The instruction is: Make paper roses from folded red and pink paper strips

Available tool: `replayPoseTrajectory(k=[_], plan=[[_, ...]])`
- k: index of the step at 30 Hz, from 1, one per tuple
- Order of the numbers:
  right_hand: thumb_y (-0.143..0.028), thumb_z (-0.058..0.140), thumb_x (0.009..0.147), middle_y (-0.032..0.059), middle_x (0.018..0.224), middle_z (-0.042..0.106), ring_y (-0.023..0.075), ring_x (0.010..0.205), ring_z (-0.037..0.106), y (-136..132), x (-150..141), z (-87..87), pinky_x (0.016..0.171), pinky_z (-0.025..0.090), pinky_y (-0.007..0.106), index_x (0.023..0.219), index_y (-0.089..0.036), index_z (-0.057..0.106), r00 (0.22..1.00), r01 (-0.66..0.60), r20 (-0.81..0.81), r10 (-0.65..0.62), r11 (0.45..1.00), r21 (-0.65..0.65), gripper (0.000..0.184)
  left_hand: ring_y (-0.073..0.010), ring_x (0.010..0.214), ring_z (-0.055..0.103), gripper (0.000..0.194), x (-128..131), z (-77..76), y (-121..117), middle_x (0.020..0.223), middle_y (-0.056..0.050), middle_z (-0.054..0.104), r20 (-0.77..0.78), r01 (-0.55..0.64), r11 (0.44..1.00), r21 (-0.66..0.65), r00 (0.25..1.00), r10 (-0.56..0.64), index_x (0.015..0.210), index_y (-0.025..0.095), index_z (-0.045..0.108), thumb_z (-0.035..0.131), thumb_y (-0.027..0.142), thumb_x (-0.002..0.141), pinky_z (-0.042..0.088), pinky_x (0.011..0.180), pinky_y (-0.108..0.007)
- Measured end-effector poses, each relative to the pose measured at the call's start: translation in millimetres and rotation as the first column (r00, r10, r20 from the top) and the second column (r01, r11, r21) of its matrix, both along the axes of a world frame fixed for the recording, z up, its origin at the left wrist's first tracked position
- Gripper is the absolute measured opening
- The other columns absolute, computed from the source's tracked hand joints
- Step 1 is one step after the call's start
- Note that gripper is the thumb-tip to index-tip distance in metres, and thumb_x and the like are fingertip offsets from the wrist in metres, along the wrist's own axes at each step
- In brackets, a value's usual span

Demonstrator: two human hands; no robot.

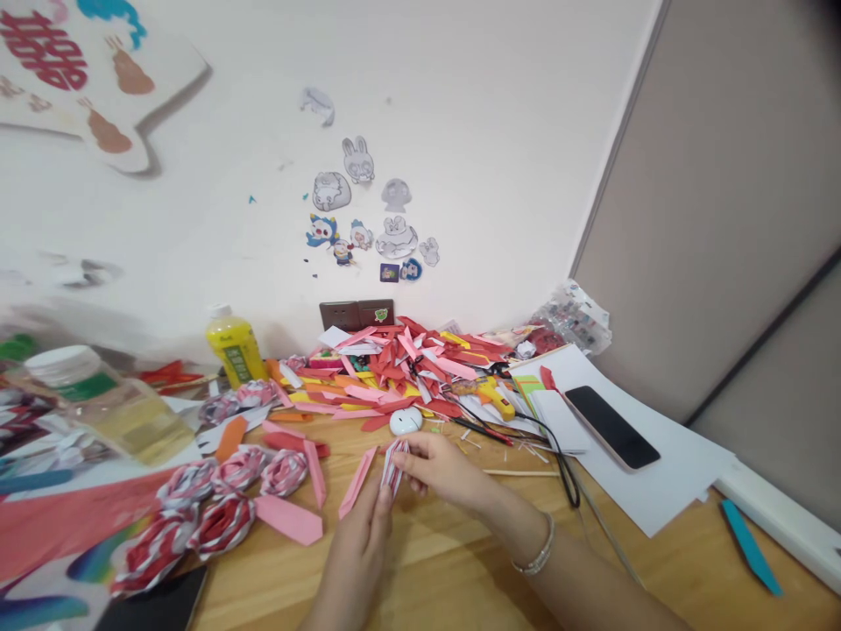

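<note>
Between my two hands, above the table's front middle, is a small bundle of pink-and-white folded paper strips [392, 467]. My left hand [365, 530] grips its lower end from the left. From the right, the fingers of my right hand [437, 464] pinch its upper side; a bracelet [540, 552] circles that wrist. A folded pink paper strip [358, 483] lies just beside my left hand. Close behind the bundle sits a white earphone case [406, 422]. Several twisted paper roses [223, 524] in red, pink and white rest to the left, near a flat pink strip [289, 519].
A heap of red, pink, orange and yellow folded strips [407, 359] lies against the wall. A yellow glue gun [494, 399] with a black cord is right of it. A phone [612, 427] lies on white paper. Bottles [235, 346] stand left; a teal strip [751, 548] lies right.
</note>
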State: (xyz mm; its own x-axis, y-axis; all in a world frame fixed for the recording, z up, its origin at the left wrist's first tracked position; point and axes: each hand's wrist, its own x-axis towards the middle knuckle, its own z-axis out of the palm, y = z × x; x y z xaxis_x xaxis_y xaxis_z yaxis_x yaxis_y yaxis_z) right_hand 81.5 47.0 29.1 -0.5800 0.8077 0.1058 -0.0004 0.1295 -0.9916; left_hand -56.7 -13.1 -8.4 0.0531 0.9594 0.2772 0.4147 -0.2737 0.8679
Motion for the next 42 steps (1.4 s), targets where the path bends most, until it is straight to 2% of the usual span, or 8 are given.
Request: replayPoseTrajectory(k=[12,21,25,33,37,39,41,42], plan=[[-0.055,0.057,0.075,-0.0056,0.057,0.046,0.0062,0.046,0.041,-2.0,-1.4,1.1,0.043,0.032,0.018,0.078,-0.015,0.055,1.0,-0.001,-0.028,0.0,1.0,-0.003,0.041,-0.0243,0.129,0.038,0.044,-0.8,-1.3,0.4,0.136,-0.008,0.049,0.063,-0.04,0.999,-0.034,0.997,0.042,0.126,0.019,0.05,0.037,0.039,0.089,0.033,0.106,-0.04],[-0.047,0.058,0.076,-0.0057,0.053,0.046,0.0061,0.046,0.042,-4.5,-0.7,12.1,0.043,0.032,0.017,0.07,-0.015,0.054,0.998,0.067,0.025,-0.066,0.996,-0.059,0.034,-0.0218,0.13,0.036,0.047,-1.0,-2.0,0.0,0.138,-0.007,0.046,0.069,-0.007,0.998,-0.068,0.998,0.012,0.129,0.018,0.046,0.034,0.041,0.09,0.03,0.107,-0.036],[-0.048,0.058,0.076,-0.0058,0.053,0.045,0.0062,0.047,0.041,-5.8,0.1,15.7,0.043,0.033,0.017,0.069,-0.015,0.054,0.998,0.061,0.033,-0.059,0.996,-0.06,0.034,-0.0212,0.128,0.039,0.044,-2.4,0.4,-2.5,0.137,-0.006,0.048,0.016,-0.004,0.999,-0.048,1.0,0.005,0.127,0.02,0.047,0.034,0.038,0.09,0.032,0.106,-0.035],[-0.053,0.06,0.073,-0.0073,0.05,0.045,0.0064,0.043,0.04,-5.9,-0.7,9.1,0.041,0.032,0.018,0.073,-0.016,0.05,0.995,0.09,0.053,-0.085,0.992,-0.091,0.039,-0.0313,0.105,0.059,0.038,0.0,15.6,-3.0,0.111,-0.011,0.066,-0.212,-0.002,0.993,-0.121,0.977,-0.024,0.115,0.02,0.056,0.045,0.035,0.082,0.045,0.088,-0.042],[-0.052,0.062,0.072,-0.0071,0.052,0.047,0.0053,0.041,0.038,-5.0,2.4,10.0,0.04,0.029,0.018,0.072,-0.017,0.048,0.992,0.107,0.068,-0.103,0.992,-0.069,0.038,-0.0258,0.099,0.06,0.032,4.6,20.5,-4.6,0.1,-0.009,0.068,-0.015,0.047,0.994,-0.101,0.999,-0.049,0.104,0.021,0.06,0.043,0.037,0.083,0.045,0.087,-0.036],[-0.051,0.062,0.073,-0.006,0.055,0.05,0.005,0.043,0.039,-4.1,7.0,13.5,0.041,0.029,0.017,0.074,-0.016,0.05,0.994,0.073,0.08,-0.07,0.997,-0.04,0.037,-0.0201,0.072,0.063,0.032,7.1,19.5,-6.4,0.072,-0.004,0.066,0.176,0.081,0.982,-0.171,0.983,-0.05,0.096,0.02,0.061,0.047,0.045,0.081,0.05,0.067,-0.029],[-0.051,0.062,0.073,-0.0052,0.059,0.052,0.0053,0.046,0.041,-2.9,12.5,17.8,0.042,0.031,0.017,0.078,-0.015,0.053,0.996,0.001,0.085,0.001,1.0,-0.023,0.037,-0.0119,0.039,0.045,0.038,8.8,15.9,-8.0,0.046,0.006,0.048,0.375,0.167,0.934,-0.315,0.926,-0.039,0.088,0.02,0.058,0.049,0.055,0.077,0.039,0.039,-0.021],[-0.05,0.062,0.074,-0.005,0.059,0.052,0.0056,0.047,0.042,-2.4,14.9,19.7,0.043,0.033,0.017,0.08,-0.015,0.054,0.996,-0.037,0.085,0.039,0.999,-0.02,0.036,-0.0089,0.032,0.033,0.041,9.3,13.6,-8.6,0.041,0.01,0.039,0.458,0.23,0.9,-0.37,0.888,-0.039,0.085,0.02,0.056,0.05,0.059,0.075,0.032,0.033,-0.019]])
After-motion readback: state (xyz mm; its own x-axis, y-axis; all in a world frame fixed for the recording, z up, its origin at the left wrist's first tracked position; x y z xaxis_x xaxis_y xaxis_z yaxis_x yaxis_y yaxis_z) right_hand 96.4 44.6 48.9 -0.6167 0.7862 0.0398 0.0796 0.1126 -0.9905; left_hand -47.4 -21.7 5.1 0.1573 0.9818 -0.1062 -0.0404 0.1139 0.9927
